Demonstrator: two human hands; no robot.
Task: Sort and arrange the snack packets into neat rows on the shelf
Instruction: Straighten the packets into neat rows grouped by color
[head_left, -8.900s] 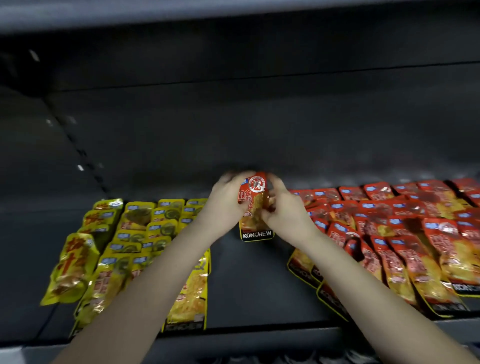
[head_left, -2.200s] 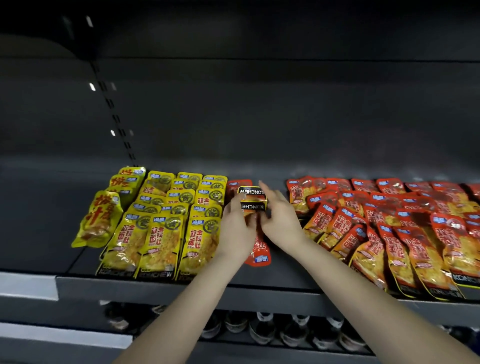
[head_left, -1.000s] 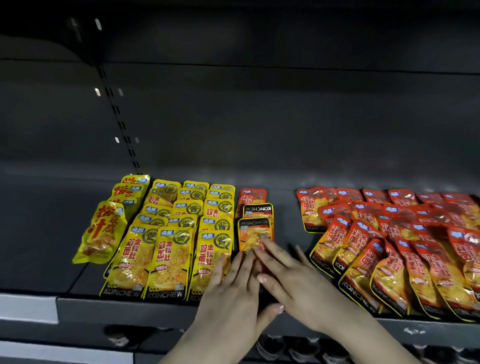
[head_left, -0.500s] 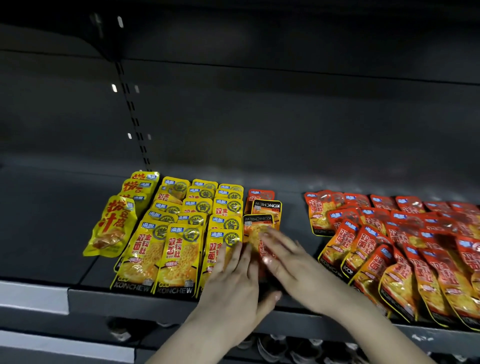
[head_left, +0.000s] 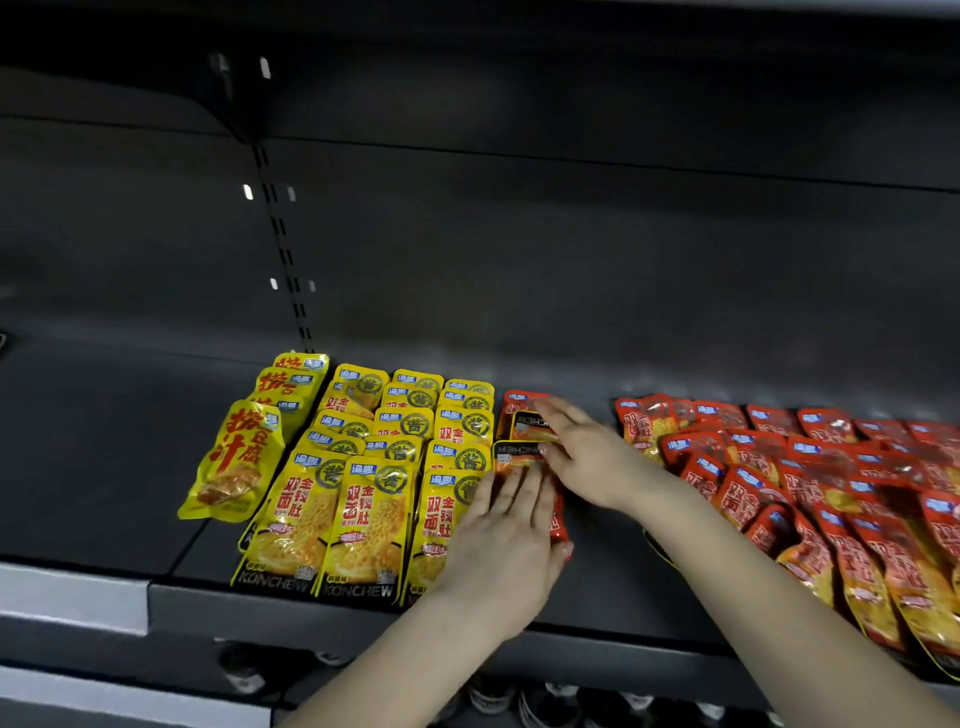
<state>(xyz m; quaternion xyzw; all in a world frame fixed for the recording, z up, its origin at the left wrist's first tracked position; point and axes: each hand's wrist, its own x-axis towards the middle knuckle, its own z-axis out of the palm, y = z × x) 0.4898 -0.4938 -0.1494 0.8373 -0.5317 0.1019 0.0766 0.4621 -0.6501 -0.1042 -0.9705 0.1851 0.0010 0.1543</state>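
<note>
Pressing flat on the nearest red foil snack packet (head_left: 558, 519), the left hand (head_left: 506, 540) has its grip wide open, fingers straight and together, curled round nothing. That packet fronts a short red column (head_left: 524, 423) lying just right of the yellow foil snack packets (head_left: 363, 499). These lie in overlapping rows, their lower edges at the front lip of the dark grey metal shelf (head_left: 208, 603). The right hand (head_left: 587, 457), its grip likewise open, lays stretched fingers on the column's upper packets. A strip of bare shelf separates the column from the slanting heap of red packets (head_left: 779, 467) on the right. One tilted yellow packet (head_left: 234, 467) lies at the rows' left edge.
</note>
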